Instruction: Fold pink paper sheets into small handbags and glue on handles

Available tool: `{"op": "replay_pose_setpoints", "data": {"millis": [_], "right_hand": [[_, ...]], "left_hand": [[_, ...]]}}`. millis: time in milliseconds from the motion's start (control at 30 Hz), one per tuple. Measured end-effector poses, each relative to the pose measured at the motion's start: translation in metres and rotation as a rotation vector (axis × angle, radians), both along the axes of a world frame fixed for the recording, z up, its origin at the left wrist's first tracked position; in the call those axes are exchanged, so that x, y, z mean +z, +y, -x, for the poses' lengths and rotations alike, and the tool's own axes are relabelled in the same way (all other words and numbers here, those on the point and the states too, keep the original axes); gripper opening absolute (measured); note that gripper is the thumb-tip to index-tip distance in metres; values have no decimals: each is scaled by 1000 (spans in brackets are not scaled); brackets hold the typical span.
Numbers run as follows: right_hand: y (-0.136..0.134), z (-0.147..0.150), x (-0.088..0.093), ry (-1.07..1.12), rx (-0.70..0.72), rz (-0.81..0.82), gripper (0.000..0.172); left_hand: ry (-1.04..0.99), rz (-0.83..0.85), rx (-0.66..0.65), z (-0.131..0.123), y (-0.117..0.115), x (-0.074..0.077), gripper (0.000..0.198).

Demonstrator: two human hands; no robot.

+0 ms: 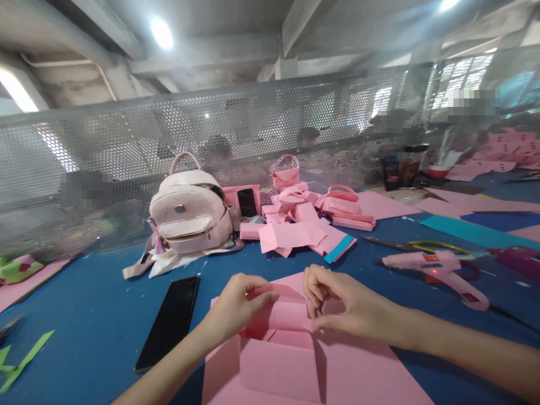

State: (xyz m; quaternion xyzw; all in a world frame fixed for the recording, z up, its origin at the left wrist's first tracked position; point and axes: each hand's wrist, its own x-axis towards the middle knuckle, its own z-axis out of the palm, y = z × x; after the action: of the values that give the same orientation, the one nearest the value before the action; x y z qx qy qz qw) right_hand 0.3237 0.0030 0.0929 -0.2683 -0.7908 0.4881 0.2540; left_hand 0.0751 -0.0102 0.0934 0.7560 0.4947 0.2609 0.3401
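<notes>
A small pink paper box [277,365], folded from card and open at the top, stands in front of me on a flat pink sheet [363,377]. My left hand [238,306] grips the box's far upper flap on its left side, thumb and fingers closed over the folded edge. At the right end of that flap, my right hand [337,304] has its fingers curled, with thumb and fingertips pinching the paper edge. The undersides of both hands' fingers are partly hidden.
A black phone [171,320] lies left of the box. Behind stand a cream backpack [189,211] and pink paper pieces [295,233], with small paper handbags [343,205]. To the right are a pink glue gun [439,270] and scissors [392,244]. A perforated metal divider [257,118] runs across the back.
</notes>
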Motion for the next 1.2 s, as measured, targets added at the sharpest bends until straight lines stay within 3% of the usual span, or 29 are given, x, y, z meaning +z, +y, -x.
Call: {"op": "replay_pose_setpoints", "data": {"millis": [467, 700, 967, 1200], "right_hand": [[-10, 3, 6, -303, 3, -256, 19], [-18, 2, 9, -408, -79, -337, 17], [-15, 2, 6, -370, -125, -330, 25], [-9, 1, 4, -311, -157, -218, 24]], "left_hand": [[5, 24, 18, -1, -1, 0, 38], [3, 23, 18, -2, -2, 2, 38], [-8, 15, 17, -3, -3, 1, 40], [-28, 21, 20, -3, -3, 2, 40]]}}
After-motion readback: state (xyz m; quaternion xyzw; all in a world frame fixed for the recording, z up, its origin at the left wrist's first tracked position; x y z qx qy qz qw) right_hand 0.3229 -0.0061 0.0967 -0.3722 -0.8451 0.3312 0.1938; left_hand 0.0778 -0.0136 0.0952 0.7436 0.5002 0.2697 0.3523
